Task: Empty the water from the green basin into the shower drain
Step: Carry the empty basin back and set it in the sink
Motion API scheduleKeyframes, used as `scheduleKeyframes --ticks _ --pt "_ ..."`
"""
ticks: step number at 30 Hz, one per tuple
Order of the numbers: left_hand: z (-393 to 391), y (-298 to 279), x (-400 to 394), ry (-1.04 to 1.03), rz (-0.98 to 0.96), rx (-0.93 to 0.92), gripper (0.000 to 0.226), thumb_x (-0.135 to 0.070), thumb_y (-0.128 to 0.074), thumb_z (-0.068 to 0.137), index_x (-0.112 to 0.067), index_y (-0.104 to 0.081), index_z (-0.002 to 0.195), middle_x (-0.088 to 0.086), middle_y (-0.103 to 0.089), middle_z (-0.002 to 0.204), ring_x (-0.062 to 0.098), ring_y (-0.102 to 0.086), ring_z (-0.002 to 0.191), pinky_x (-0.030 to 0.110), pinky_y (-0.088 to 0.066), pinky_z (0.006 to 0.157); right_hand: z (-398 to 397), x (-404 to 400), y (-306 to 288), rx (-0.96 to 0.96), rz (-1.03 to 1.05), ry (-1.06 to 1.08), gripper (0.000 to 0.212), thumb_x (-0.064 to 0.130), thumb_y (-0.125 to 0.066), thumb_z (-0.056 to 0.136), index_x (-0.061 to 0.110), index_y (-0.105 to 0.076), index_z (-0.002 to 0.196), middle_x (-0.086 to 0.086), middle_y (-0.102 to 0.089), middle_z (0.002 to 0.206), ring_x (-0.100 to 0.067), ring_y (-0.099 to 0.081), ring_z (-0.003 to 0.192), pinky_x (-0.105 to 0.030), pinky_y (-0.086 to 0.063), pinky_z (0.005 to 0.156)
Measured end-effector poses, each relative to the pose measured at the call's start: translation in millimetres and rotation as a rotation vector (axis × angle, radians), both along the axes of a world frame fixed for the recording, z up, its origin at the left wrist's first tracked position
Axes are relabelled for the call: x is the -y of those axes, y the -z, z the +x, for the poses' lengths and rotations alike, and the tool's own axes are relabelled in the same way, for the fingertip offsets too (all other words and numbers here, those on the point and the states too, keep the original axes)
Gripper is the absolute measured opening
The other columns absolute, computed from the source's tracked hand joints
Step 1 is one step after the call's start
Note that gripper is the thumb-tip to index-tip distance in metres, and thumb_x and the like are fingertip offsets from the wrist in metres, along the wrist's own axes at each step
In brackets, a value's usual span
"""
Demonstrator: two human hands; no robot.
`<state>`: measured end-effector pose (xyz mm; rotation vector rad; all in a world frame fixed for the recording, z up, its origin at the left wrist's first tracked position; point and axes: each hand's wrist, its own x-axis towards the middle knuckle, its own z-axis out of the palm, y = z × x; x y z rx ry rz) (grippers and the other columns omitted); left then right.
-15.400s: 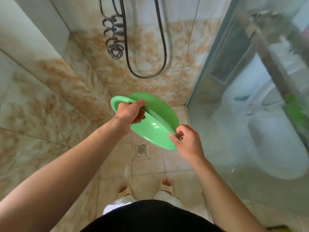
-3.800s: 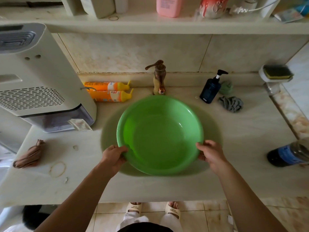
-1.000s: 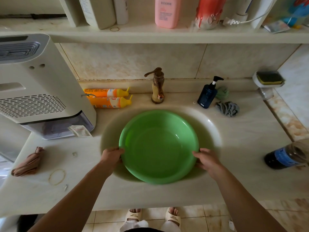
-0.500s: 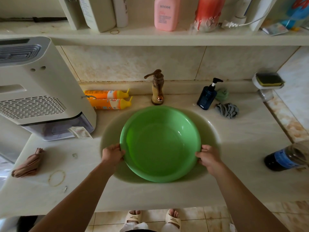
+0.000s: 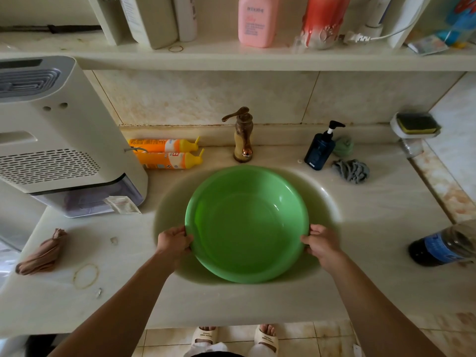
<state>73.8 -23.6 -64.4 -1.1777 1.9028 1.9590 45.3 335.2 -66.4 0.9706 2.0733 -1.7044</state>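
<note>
- Pale marble counter (image 5: pixel 373 228) with a sunken sink (image 5: pixel 327 202) lay under me, and a cluttered shelf (image 5: pixel 206 59) ran above.
- My left hand (image 5: pixel 173 244) gripped the green basin (image 5: pixel 247 224) at its left rim, fingers curled over the edge.
- My right hand (image 5: pixel 320 244) was closed on the opposite rim the same way.
- I held the basin inside the sink bowl, mouth up (whether it touched the bottom, I could not tell).
- Beyond it stood a bronze faucet (image 5: pixel 242 135), with two orange bottles (image 5: pixel 167 154) lying to its left.
- A dark pump bottle (image 5: pixel 320 150) and a grey cloth (image 5: pixel 351 171) sat to its right.
- A white appliance (image 5: pixel 56 140) filled the far left of the counter.
</note>
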Motion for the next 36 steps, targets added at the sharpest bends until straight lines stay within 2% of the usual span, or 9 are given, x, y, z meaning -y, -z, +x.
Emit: scheduleKeyframes --ticks 1,5,8,11,15,18,22,30,36 --pt "-1.0 -0.4 0.0 0.006 0.003 0.002 0.032 0.013 -0.062 0.082 -0.012 -0.069 0.100 0.008 -0.071 0.091 0.030 -0.068 0.086 0.046 -0.058 0.080 -0.5 0.7 -0.7 0.003 -0.003 0.002 0.056 -0.010 -0.061 0.082 0.001 -0.048 0.135 0.004 -0.062 0.088 -0.017 -0.062 0.079 -0.033 -0.053 0.066" --pt "-2.2 0.0 1.4 -0.018 0.027 0.016 0.028 0.013 -0.062 0.081 -0.012 -0.068 0.093 0.012 -0.071 0.089 0.031 -0.067 0.080 0.044 -0.058 0.075 -0.9 3.5 -1.3 0.021 -0.019 -0.006 0.062 -0.007 -0.063 0.081 0.003 -0.044 0.139 0.004 -0.063 0.089 -0.021 -0.063 0.085 -0.040 -0.054 0.077" --pt "-1.7 -0.4 1.3 -0.043 0.043 0.017 0.029 0.014 -0.062 0.080 -0.013 -0.069 0.087 0.012 -0.071 0.083 0.028 -0.066 0.074 0.040 -0.057 0.068 0.3 2.8 -2.4 0.023 -0.018 0.000 0.061 -0.005 -0.065 0.081 0.006 -0.046 0.138 0.002 -0.063 0.091 -0.017 -0.061 0.081 -0.032 -0.051 0.065" --pt "-0.8 0.1 1.6 -0.062 0.047 0.018 0.030 0.014 -0.062 0.079 -0.015 -0.068 0.084 0.012 -0.070 0.083 0.029 -0.065 0.075 0.041 -0.057 0.070 1.4 -0.8 -1.1 0.025 -0.014 0.000 0.061 -0.007 -0.064 0.080 0.004 -0.047 0.137 -0.001 -0.064 0.093 -0.020 -0.062 0.084 -0.033 -0.051 0.066" --pt "1.9 2.3 3.4 -0.062 0.060 0.030 0.027 0.013 -0.062 0.079 -0.011 -0.069 0.089 0.015 -0.070 0.087 0.031 -0.066 0.079 0.045 -0.058 0.074 2.8 -4.1 2.6 0.031 -0.016 -0.001 0.062 -0.010 -0.064 0.079 0.002 -0.046 0.136 -0.010 -0.064 0.107 -0.029 -0.063 0.097 -0.044 -0.053 0.083" --pt "2.0 2.8 3.8 -0.054 0.065 0.025 0.028 0.014 -0.061 0.079 -0.009 -0.068 0.092 0.016 -0.070 0.090 0.033 -0.066 0.084 0.049 -0.057 0.080 2.8 -4.8 4.2 0.026 -0.009 -0.007 0.063 -0.011 -0.064 0.078 0.000 -0.045 0.137 -0.016 -0.064 0.119 -0.033 -0.063 0.106 -0.046 -0.052 0.087" --pt "1.9 1.8 3.6 -0.059 0.053 0.002 0.029 0.014 -0.060 0.080 -0.012 -0.068 0.090 0.014 -0.071 0.088 0.030 -0.067 0.082 0.039 -0.057 0.070 4.2 -3.8 4.3 0.007 0.001 -0.011 0.063 -0.011 -0.065 0.078 0.000 -0.045 0.138 -0.018 -0.059 0.130 -0.030 -0.060 0.105 -0.041 -0.052 0.082" --pt "5.3 4.5 2.5 -0.065 0.058 -0.003 0.029 0.014 -0.059 0.079 -0.012 -0.070 0.086 0.016 -0.070 0.083 0.031 -0.063 0.078 0.050 -0.055 0.081 5.2 -2.7 1.9 -0.039 0.011 -0.021 0.066 -0.013 -0.067 0.078 -0.004 -0.043 0.139 -0.022 -0.054 0.136 -0.027 -0.057 0.103 -0.038 -0.050 0.080" --pt "7.6 3.9 1.9 -0.100 0.065 -0.022 0.029 0.012 -0.061 0.077 -0.013 -0.072 0.085 0.011 -0.074 0.078 0.028 -0.067 0.073 0.034 -0.057 0.060 7.6 -1.3 1.7 -0.065 0.042 -0.016 0.064 -0.010 -0.068 0.078 -0.003 -0.045 0.138 -0.022 -0.056 0.135 -0.024 -0.057 0.101 -0.032 -0.046 0.076"
